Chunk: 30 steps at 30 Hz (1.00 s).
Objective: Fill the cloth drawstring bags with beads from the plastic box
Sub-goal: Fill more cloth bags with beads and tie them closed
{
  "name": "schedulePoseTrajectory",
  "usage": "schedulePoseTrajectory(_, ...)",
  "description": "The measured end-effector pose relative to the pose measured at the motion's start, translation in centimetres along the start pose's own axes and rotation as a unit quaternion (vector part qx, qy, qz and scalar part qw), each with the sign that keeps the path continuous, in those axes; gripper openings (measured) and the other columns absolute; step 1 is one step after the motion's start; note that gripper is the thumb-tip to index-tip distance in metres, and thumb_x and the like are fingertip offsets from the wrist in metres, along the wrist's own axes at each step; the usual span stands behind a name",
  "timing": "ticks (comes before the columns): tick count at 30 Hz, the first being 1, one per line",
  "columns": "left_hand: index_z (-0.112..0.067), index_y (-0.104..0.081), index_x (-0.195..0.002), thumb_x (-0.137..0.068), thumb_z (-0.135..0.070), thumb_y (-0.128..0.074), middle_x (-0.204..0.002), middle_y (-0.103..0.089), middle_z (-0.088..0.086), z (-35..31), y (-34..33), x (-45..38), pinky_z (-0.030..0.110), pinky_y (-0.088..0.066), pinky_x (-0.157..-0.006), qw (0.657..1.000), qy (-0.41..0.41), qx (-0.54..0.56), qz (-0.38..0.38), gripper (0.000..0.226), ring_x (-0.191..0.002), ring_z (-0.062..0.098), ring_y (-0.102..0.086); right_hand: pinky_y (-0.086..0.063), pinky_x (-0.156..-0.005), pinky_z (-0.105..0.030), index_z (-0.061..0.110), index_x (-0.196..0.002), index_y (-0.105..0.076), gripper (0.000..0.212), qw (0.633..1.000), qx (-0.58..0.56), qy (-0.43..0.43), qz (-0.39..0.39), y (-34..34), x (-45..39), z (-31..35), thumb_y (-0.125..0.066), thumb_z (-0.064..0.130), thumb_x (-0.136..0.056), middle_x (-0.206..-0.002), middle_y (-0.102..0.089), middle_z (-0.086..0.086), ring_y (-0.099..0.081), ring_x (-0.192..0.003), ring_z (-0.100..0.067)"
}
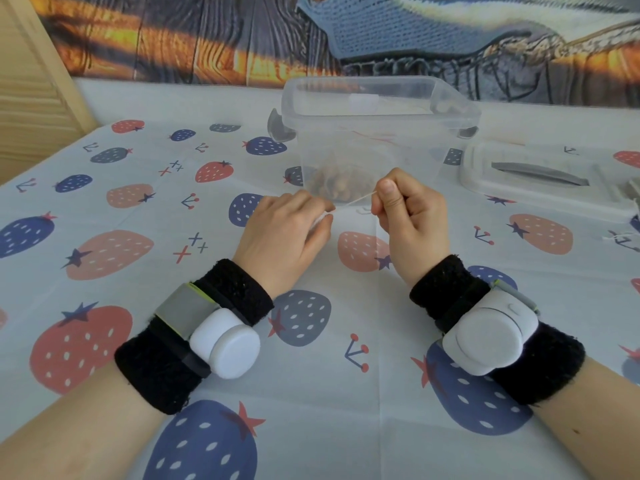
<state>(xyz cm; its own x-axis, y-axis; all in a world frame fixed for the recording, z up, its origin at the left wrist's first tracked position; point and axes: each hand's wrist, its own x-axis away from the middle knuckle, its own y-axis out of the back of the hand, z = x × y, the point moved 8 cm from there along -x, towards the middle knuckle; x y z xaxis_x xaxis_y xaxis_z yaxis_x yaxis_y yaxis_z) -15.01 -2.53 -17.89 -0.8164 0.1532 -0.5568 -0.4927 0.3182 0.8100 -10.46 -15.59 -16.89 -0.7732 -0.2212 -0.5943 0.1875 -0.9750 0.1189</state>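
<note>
The cloth drawstring bag (320, 221) is almost wholly hidden: only a sliver of white cloth shows under the curled fingers of the left hand (282, 233), which lies knuckles-up on the strawberry-print tablecloth (114, 216) just in front of the plastic box (374, 133). From that hand a thin pale drawstring (356, 199) runs taut, rising to the right, to the right hand (408, 216), which is closed into a loose fist and pinches the string's end between thumb and forefinger, held slightly higher than the left. The two hands are near each other but not touching. The box is clear, open at the top, and stands upright behind them; a small heap of brown beads (332, 185) lies at its bottom toward the near left corner, seen through the wall. To the right of the box, well apart from the hands, its lid (540, 174) lies flat on the cloth with a grey clip showing. Both wrists wear black sweatbands with white, rounded devices strapped on. How full the bag is cannot be told.
</note>
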Motion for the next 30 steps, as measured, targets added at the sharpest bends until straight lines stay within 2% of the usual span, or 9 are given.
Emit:
schedulePoseTrajectory(4, -0.002, -0.062, -0.09, -0.094, -0.029, -0.024, -0.097, -0.061, 0.011, -0.2, -0.2, 0.0, 0.045, -0.044, -0.071, 1.0, 0.007, 0.026, 0.006, 0.047, -0.079, 0.029, -0.057, -0.028, -0.053, -0.014, 0.023, -0.062, -0.043, 0.033, 1.0, 0.002, -0.001, -0.002, -0.1, 0.0, 0.0, -0.041, 0.018, -0.095, -0.051, -0.041, 0.013, -0.034, -0.048, -0.002)
schedulePoseTrajectory(9, -0.003, -0.064, -0.091, -0.094, -0.033, -0.023, -0.115, -0.058, 0.011, 0.3, -0.2, 0.1, 0.04, -0.045, -0.077, 0.997, 0.021, 0.077, 0.006, 0.05, -0.087, 0.029, -0.061, -0.029, -0.054, -0.014, 0.027, -0.062, -0.042, 0.035, 1.0, 0.012, 0.009, -0.008, -0.6, -0.2, 0.4, -0.041, 0.017, -0.095, -0.05, -0.042, 0.015, -0.036, -0.048, -0.002)
schedulePoseTrajectory(14, -0.009, -0.067, -0.1, -0.095, -0.042, -0.027, -0.104, -0.06, 0.005, -0.3, -1.5, -1.3, 0.044, -0.048, -0.076, 0.992, 0.013, 0.119, 0.038, 0.052, -0.085, 0.025, -0.06, -0.029, -0.054, -0.015, 0.025, -0.061, -0.042, 0.034, 1.0, 0.019, -0.003, -0.018, 0.5, -0.8, 0.1, -0.041, 0.019, -0.094, -0.049, -0.043, 0.016, -0.036, -0.048, -0.003)
schedulePoseTrajectory(17, -0.012, -0.067, -0.1, -0.093, -0.047, -0.031, -0.097, -0.061, 0.004, -1.4, -2.5, -3.3, 0.04, -0.045, -0.08, 0.98, 0.008, 0.187, 0.074, 0.051, -0.088, 0.02, -0.057, -0.029, -0.052, -0.016, 0.022, -0.06, -0.043, 0.034, 0.999, 0.001, -0.025, -0.036, 2.3, -2.0, -0.1, -0.041, 0.021, -0.094, -0.046, -0.042, 0.017, -0.036, -0.046, -0.001)
schedulePoseTrajectory(19, -0.012, -0.065, -0.099, -0.094, -0.046, -0.035, -0.092, -0.061, 0.004, -3.6, -3.4, -5.2, 0.039, -0.044, -0.082, 0.969, 0.0, 0.227, 0.101, 0.046, -0.089, 0.017, -0.055, -0.028, -0.05, -0.012, 0.019, -0.059, -0.043, 0.036, 0.998, 0.011, -0.036, -0.057, 5.1, -3.3, 0.3, -0.041, 0.019, -0.095, -0.044, -0.042, 0.017, -0.036, -0.045, -0.001)
schedulePoseTrajectory(22, -0.016, -0.064, -0.099, -0.094, -0.048, -0.034, -0.094, -0.061, 0.008, -6.8, -5.3, -6.7, 0.044, -0.048, -0.079, 0.949, 0.005, 0.283, 0.136, 0.044, -0.087, 0.022, -0.057, -0.028, -0.047, -0.01, 0.017, -0.058, -0.045, 0.04, 0.995, 0.062, -0.075, -0.037, 8.9, -4.6, 0.6, -0.043, 0.014, -0.098, -0.043, -0.042, 0.015, -0.035, -0.041, -0.001)
schedulePoseTrajectory(24, -0.022, -0.065, -0.104, -0.097, -0.044, -0.04, -0.102, -0.064, 0.004, -8.0, -6.5, -7.1, 0.04, -0.05, -0.078, 0.931, 0.028, 0.338, 0.139, 0.034, -0.089, 0.02, -0.059, -0.028, -0.046, -0.01, 0.015, -0.057, -0.046, 0.042, 0.988, 0.113, -0.101, 0.007, 10.5, -5.0, 0.6, -0.044, 0.014, -0.098, -0.04, -0.042, 0.014, -0.036, -0.04, -0.001)
schedulePoseTrajectory(26, -0.021, -0.064, -0.114, -0.099, -0.031, -0.045, -0.112, -0.064, -0.002, -10.0, -7.8, -8.2, 0.028, -0.045, -0.085, 0.921, 0.033, 0.366, 0.132, 0.026, -0.095, 0.013, -0.057, -0.028, -0.047, -0.01, 0.015, -0.055, -0.048, 0.043, 0.976, 0.177, -0.122, 0.027, 13.6, -5.0, 1.2, -0.044, 0.014, -0.098, -0.037, -0.043, 0.015, -0.037, -0.039, 0.0)
schedulePoseTrajectory(30, -0.022, -0.058, -0.124, -0.098, -0.023, -0.047, -0.12, -0.061, -0.003, -13.6, -9.9, -9.4, 0.012, -0.042, -0.084, 0.905, 0.026, 0.398, 0.149, 0.028, -0.105, 0.012, -0.057, -0.029, -0.047, -0.012, 0.016, -0.053, -0.051, 0.043, 0.945, 0.298, -0.133, 0.011, 19.7, -5.1, 2.2, -0.047, 0.015, -0.096, -0.048, -0.044, 0.008, -0.041, -0.041, -0.002)
